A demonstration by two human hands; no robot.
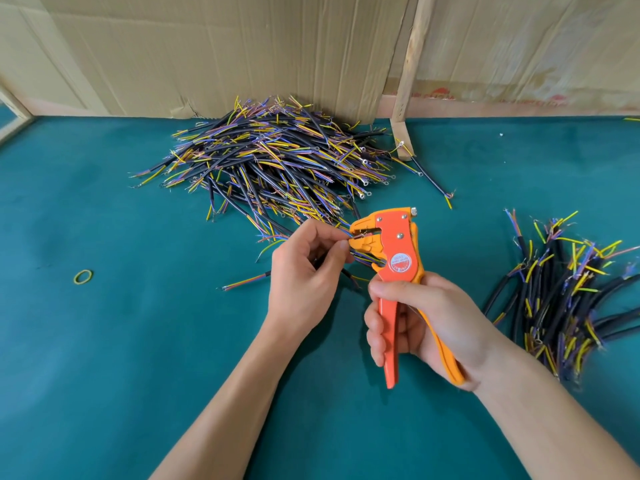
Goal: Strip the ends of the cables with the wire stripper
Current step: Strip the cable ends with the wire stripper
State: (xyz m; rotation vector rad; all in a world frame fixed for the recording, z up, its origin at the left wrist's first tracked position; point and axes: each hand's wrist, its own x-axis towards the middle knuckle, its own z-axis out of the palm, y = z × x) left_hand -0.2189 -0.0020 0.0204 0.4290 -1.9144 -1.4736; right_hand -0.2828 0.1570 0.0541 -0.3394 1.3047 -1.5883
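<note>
Right hand [420, 320] fingers curled round wire stripper [398, 258] handles, left hand [304, 268] fingers pinching cable [362, 258] at its head

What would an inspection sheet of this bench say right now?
Surface: green mat.
Job's things: orange stripper, upright, a wire end in its mouth.
Clutter: yellow rubber band; loose cable.
Hands: left hand pinches the wire at the stripper; right hand grips its handles.
Cables: big pile at the back; smaller pile on the right.
Surroundings: cardboard wall, wooden post.
</note>
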